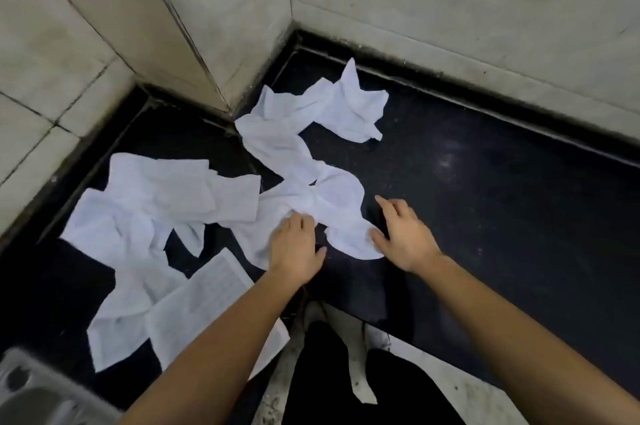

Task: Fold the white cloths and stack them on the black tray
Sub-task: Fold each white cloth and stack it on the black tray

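– Forearms first, then? What lies closest?

– Yes: the left forearm (pixel 221 331) and right forearm (pixel 519 320) reach up from the bottom edge. Between them are black trousers (pixel 322 372) and a pale shoe (pixel 311 312). A steel sink (pixel 31 390) is blurred at the lower left.

– And the hands?

– Both are over the black counter (pixel 485 199), well in front of the jutting wall corner (pixel 221 78). The left hand (pixel 294 248) lies palm down on a crumpled cloth (pixel 329 203), its fingers laid on the bunched fabric and its thumb held out to the side, gripping nothing. The right hand (pixel 405 234) is spread wide just beside it. Its thumb touches the cloth's nearer edge and its other fingers are over bare counter.

– Where are the other cloths?

– One long cloth (pixel 273 140) runs from the foot of the wall corner down to the crumpled one. Another rumpled cloth (pixel 349 106) sits to the right of the corner, close to the back wall. A loose heap (pixel 156 196) spreads to the left and in front of the corner. Nearer the camera than that heap lies a flatter cloth (pixel 201 300), partly under the left forearm.

– The tray?

– I cannot make it out against the dark counter.
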A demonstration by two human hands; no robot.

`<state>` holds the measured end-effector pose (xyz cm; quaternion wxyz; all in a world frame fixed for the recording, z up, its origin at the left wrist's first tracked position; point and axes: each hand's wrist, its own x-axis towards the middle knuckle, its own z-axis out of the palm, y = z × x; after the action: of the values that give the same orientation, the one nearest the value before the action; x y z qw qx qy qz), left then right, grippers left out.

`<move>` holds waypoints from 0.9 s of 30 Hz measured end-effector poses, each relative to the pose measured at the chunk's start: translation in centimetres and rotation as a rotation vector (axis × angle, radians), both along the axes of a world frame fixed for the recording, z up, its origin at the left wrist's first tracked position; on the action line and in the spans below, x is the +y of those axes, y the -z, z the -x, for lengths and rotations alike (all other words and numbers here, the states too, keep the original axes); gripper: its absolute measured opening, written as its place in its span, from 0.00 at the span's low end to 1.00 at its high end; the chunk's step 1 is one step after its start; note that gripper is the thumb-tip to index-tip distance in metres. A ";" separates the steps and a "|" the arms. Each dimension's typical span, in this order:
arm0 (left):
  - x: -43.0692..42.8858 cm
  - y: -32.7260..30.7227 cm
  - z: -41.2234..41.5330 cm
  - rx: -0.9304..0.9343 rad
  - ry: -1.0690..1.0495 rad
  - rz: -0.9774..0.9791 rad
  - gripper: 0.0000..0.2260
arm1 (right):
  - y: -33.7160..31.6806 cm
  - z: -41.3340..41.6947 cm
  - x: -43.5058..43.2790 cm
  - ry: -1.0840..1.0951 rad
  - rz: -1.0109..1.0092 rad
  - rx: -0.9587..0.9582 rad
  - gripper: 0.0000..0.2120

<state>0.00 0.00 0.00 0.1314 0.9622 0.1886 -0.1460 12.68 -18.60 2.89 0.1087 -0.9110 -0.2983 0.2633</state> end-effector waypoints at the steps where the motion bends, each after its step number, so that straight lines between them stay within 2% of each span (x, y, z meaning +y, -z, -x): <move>1: 0.6 0.3 0.1 0.035 -0.018 0.030 0.22 | 0.3 -0.2 0.9 0.028 -0.028 -0.015 0.33; 3: 1.9 1.4 1.0 -0.034 -0.050 0.115 0.15 | 0.8 -0.2 3.1 0.079 -0.071 -0.036 0.32; 6: 3.5 2.2 2.8 -0.154 -0.032 0.172 0.05 | 1.2 0.3 6.3 0.040 -0.120 -0.126 0.29; 9: 5.9 2.1 4.6 -0.221 0.017 0.189 0.11 | 1.3 1.1 9.8 -0.084 -0.171 -0.185 0.32; 11: 7.2 1.8 5.5 -0.253 0.015 0.216 0.11 | 1.3 1.4 11.6 -0.206 -0.190 -0.167 0.35; 13: 8.1 1.6 6.3 -0.290 -0.009 0.268 0.08 | 1.8 2.0 13.0 -0.340 -0.204 -0.177 0.28; 15: 8.5 0.9 6.8 -0.312 -0.078 0.297 0.08 | 2.0 2.1 13.3 -0.362 -0.214 -0.173 0.12; 16: 8.6 0.5 6.9 -0.315 -0.143 0.313 0.08 | 2.0 2.1 13.2 -0.330 -0.213 -0.128 0.09; 18: 8.7 -0.8 6.7 -0.334 -0.280 0.379 0.06 | 1.2 2.0 12.7 -0.202 -0.247 0.004 0.09; 20: 8.9 -2.5 5.7 -0.431 -0.354 0.448 0.04 | -0.2 1.5 12.1 -0.040 -0.369 0.085 0.09; 24: 9.0 -7.4 1.4 -0.577 -0.373 0.472 0.07 | -5.4 -0.6 10.5 0.268 -0.684 0.040 0.03; 27: 8.5 -10.9 -2.3 -0.542 -0.317 0.462 0.15 | -9.3 -2.6 8.2 0.316 -0.792 -0.096 0.04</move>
<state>2.30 8.49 10.95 0.4104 0.8699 0.2557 0.0973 15.24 -10.42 12.22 0.4749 -0.8447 -0.2378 0.0657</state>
